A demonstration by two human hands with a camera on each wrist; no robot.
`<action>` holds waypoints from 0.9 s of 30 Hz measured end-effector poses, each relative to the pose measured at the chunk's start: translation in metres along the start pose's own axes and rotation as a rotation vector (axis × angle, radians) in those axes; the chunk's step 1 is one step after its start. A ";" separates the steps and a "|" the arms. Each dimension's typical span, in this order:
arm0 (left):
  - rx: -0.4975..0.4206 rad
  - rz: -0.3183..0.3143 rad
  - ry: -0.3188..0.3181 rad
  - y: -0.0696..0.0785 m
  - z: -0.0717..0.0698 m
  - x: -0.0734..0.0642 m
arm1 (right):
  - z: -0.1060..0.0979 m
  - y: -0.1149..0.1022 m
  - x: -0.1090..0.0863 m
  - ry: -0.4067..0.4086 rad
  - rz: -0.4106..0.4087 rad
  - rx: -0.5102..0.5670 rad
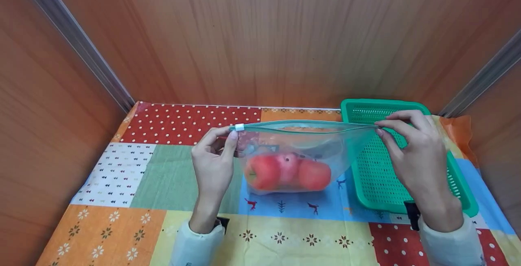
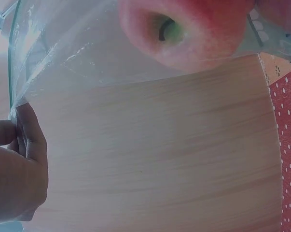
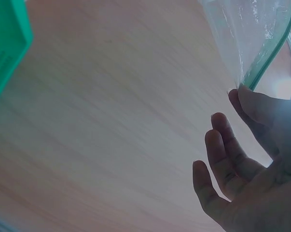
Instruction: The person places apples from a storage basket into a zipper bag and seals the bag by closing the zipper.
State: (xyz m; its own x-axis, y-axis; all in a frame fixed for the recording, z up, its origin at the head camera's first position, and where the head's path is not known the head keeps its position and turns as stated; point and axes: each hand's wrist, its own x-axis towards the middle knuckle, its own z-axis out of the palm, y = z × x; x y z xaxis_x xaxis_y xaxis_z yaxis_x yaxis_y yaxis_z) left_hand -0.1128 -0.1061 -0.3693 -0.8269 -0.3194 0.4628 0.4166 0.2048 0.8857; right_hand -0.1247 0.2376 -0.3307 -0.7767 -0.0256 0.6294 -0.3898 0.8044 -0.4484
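A clear zip bag (image 1: 313, 148) with a green-edged top hangs between both hands, several red apples (image 1: 263, 172) lying in its bottom. At the bag's upper left corner, beside the white slider (image 1: 239, 127), the left hand (image 1: 213, 164) pinches the edge between thumb and fingers. The right hand (image 1: 421, 160) pinches the opposite top corner with thumb and index finger, its other fingers spread, as the right wrist view shows. Along the top, the bag's mouth gapes a little in the middle. One apple's stem end (image 2: 172, 31) shows through the plastic in the left wrist view.
A green plastic basket (image 1: 382, 184) stands at the right, partly under the right hand and the bag. Behind it on the right lies an orange object (image 1: 460, 136). A patchwork cloth (image 1: 183, 176) covers the table, with wood-look panels (image 1: 260, 42) at the back and sides.
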 end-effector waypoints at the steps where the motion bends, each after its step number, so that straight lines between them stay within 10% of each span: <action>1: -0.004 -0.002 -0.001 -0.001 0.000 0.000 | 0.000 0.000 -0.001 -0.003 0.002 -0.006; 27: -0.101 -0.222 0.025 -0.005 0.002 -0.009 | 0.005 -0.006 -0.010 -0.049 0.027 -0.038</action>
State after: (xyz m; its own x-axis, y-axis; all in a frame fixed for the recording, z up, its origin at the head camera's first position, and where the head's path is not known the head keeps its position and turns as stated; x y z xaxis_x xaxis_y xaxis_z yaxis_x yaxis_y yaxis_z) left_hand -0.1084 -0.1023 -0.3782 -0.8933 -0.3694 0.2560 0.2624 0.0338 0.9644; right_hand -0.1172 0.2302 -0.3374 -0.8100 -0.0320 0.5855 -0.3505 0.8268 -0.4398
